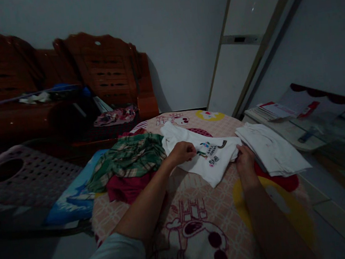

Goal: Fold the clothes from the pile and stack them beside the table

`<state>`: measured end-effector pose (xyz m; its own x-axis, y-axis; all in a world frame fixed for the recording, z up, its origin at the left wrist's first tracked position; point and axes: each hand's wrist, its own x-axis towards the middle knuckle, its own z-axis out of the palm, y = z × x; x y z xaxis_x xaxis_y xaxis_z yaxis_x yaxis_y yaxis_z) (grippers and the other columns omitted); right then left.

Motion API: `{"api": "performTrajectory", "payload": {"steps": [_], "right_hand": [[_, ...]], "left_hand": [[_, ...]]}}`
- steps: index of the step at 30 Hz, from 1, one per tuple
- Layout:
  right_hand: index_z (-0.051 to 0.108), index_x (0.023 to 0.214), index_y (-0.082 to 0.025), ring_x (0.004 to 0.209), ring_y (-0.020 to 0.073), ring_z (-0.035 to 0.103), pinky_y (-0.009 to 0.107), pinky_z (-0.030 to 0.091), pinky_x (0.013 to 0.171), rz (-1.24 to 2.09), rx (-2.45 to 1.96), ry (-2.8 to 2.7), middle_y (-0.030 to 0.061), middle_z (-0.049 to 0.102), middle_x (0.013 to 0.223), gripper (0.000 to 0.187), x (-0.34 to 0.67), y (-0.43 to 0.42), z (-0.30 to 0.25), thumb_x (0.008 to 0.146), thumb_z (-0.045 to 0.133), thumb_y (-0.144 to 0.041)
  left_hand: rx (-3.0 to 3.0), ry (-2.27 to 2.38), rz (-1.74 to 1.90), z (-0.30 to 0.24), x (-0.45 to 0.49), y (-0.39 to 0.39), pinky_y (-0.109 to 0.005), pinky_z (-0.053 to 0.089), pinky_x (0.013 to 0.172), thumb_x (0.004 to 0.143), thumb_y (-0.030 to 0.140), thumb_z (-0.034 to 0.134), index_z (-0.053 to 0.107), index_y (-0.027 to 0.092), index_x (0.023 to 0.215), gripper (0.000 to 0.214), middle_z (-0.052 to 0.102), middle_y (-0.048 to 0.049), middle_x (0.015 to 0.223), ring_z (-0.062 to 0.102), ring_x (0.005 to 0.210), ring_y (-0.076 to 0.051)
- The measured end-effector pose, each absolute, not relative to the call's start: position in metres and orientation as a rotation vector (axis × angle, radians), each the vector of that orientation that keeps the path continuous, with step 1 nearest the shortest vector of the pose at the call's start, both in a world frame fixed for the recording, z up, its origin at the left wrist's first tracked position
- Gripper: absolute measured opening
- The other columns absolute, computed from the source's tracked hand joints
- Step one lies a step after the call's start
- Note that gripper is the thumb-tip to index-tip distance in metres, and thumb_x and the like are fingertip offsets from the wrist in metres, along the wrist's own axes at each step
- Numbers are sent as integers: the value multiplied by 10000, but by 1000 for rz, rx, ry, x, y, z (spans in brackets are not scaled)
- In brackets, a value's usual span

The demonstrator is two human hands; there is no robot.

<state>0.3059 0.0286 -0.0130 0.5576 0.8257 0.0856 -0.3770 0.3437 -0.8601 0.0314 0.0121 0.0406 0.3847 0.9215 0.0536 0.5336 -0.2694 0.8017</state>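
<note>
A white T-shirt [221, 167] with a colourful print lies partly folded on the cloth-covered round table [193, 184]. My right hand [244, 157] pinches its right edge, thumb on top. Over the middle of the shirt, beside the print, my left hand [182, 152] is closed with curled fingers; whether fabric is caught in them is hidden. Close by on the right lies a stack of folded white clothes [272, 148]. To the left, a green plaid garment [132, 153] is heaped over a dark pink one [132, 187].
A blue printed bag or sheet [75, 196] and a woven plastic chair [21, 176] stand left of the table. Behind is a wooden sofa [102, 71] with clothes on it. On the right, a glass-topped cabinet [329, 139] holds papers [277, 109]. A tall white air conditioner [230, 71] stands at the back.
</note>
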Motion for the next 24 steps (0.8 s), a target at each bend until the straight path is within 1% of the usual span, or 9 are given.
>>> {"api": "performTrajectory", "payload": {"steps": [2, 4, 6, 8, 10, 12, 17, 20, 24], "right_hand": [[633, 743, -176, 780, 158, 643, 272, 542, 701, 842, -907, -587, -29, 667, 742, 221, 306, 29, -14, 544, 726, -200], [620, 736, -179, 762, 150, 645, 264, 544, 693, 848, -906, -597, -37, 652, 715, 215, 306, 29, -15, 552, 729, -201], [597, 711, -183, 729, 145, 643, 262, 546, 674, 853, -916, -597, -44, 633, 681, 211, 306, 29, -16, 556, 739, -206], [582, 697, -186, 705, 146, 640, 268, 549, 658, 853, -934, -588, -46, 628, 666, 217, 306, 29, -17, 559, 748, -213], [584, 699, -185, 697, 149, 643, 275, 557, 655, 852, -949, -582, -41, 638, 673, 218, 306, 29, -17, 565, 752, -220], [602, 716, -184, 697, 152, 652, 283, 573, 664, 850, -954, -570, -33, 660, 694, 216, 306, 29, -17, 570, 756, -221], [657, 775, -178, 770, 172, 679, 316, 593, 753, 882, -932, -552, -8, 712, 782, 238, 305, 30, -16, 567, 769, -203], [654, 777, -177, 830, 188, 679, 327, 579, 779, 903, -923, -583, 8, 712, 796, 251, 306, 31, -16, 569, 783, -235], [643, 774, -188, 838, 189, 668, 324, 557, 779, 912, -933, -682, -4, 693, 756, 293, 306, 29, -13, 586, 804, -344]], "left_hand": [[2109, 1160, 555, 39, 35, 8, -259, 503, 726, 727, 215, 679, 708, 151, 916, 202, 714, -32, 831, 674, 764, -176], [2279, 1025, 465, 35, 40, 3, -314, 483, 904, 659, 249, 770, 663, 180, 1162, 519, 694, -76, 1134, 647, 1033, -244], [2411, 905, 391, 28, 46, -1, -369, 391, 1062, 603, 250, 822, 509, 198, 1383, 842, 536, -126, 1407, 510, 1275, -299], [2478, 870, 311, 20, 52, -3, -424, 300, 1137, 581, 233, 833, 408, 197, 1462, 979, 388, -159, 1525, 371, 1393, -339], [2492, 905, 282, 11, 56, -4, -454, 268, 1156, 606, 199, 802, 413, 192, 1460, 939, 351, -169, 1545, 332, 1417, -354], [2472, 930, 329, 6, 57, -2, -444, 279, 1154, 655, 140, 729, 454, 167, 1435, 828, 387, -179, 1523, 371, 1398, -339], [2303, 931, 561, 11, 54, 4, -413, 374, 1090, 686, 20, 505, 635, 165, 1251, 597, 595, -133, 1355, 548, 1254, -274], [2158, 900, 727, 25, 52, 2, -361, 443, 999, 709, 53, 450, 705, 174, 1066, 454, 708, -76, 1152, 635, 1082, -240], [1773, 856, 964, 44, 55, -4, -306, 501, 852, 799, 222, 496, 698, 153, 839, 218, 729, -44, 869, 655, 887, -218]]}}
